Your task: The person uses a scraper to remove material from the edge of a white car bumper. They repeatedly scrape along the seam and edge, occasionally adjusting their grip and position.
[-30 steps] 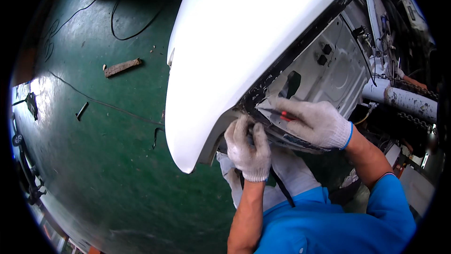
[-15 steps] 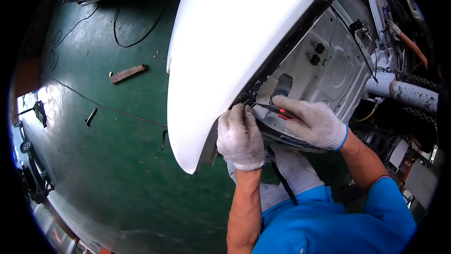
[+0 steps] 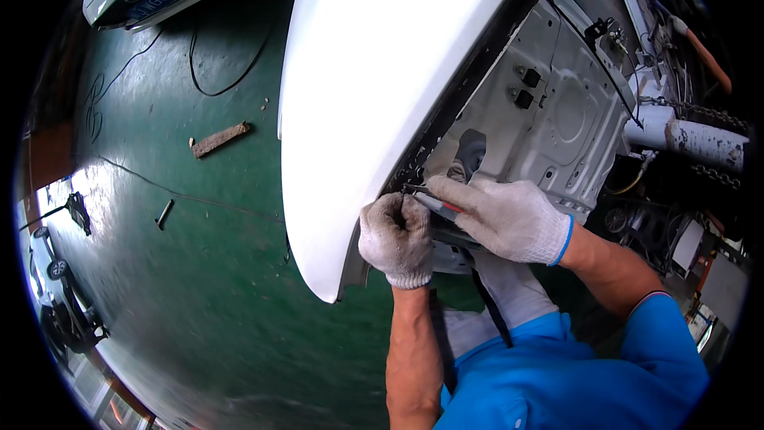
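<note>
Screwdriver (image 3: 436, 204), apparently right-hand (image 3: 501, 219) held, meets fender edge (image 3: 374, 215).

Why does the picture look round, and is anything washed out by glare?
Head view: a fisheye lens bends edges and blacks out the corners; the white panel is glary near its top; both gloved hands, left and right, are sharp.

Left hand (image 3: 395, 239) in soiled white knit glove, fingers curled into closed grip, bare forearm rising straight from lower edge. Right hand (image 3: 504, 219) in white knit glove with blue cuff, fingers pinched closed, forearm angled in from right, blue sleeve at elbow.
</note>
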Demonstrator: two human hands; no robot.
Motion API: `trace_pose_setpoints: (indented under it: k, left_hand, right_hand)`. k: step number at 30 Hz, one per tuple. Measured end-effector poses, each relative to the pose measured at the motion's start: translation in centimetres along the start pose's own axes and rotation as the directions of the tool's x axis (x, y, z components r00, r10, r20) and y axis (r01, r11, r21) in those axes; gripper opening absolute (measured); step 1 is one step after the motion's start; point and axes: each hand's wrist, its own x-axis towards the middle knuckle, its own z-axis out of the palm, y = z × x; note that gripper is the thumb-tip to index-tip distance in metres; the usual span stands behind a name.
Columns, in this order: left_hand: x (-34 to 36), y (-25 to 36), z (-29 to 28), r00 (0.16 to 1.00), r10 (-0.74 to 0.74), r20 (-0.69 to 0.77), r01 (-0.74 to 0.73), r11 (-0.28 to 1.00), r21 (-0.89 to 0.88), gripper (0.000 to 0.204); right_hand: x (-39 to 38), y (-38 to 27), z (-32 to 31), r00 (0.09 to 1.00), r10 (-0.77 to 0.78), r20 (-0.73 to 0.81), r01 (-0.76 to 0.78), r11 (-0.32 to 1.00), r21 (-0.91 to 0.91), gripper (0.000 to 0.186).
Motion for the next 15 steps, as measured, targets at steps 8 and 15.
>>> trace_pose_setpoints:
  k: [8, 15]
  left_hand:
    - [-0.3, -0.9, -0.1, 1.0, 0.018, 0.017, -0.017, 0.998, -0.064, 0.013]
    - [-0.6, -1.2, 0.0, 1.0, 0.002, 0.022, 0.0, 0.994, -0.114, 0.017]
  right_hand:
    - [0.3, -0.8, 0.6, 1.0, -0.007, 0.017, 0.01, 0.984, -0.18, 0.052]
    - [0.8, -1.1, 1.4, 0.998, -0.044, -0.053, 0.028, 0.963, -0.269, 0.053]
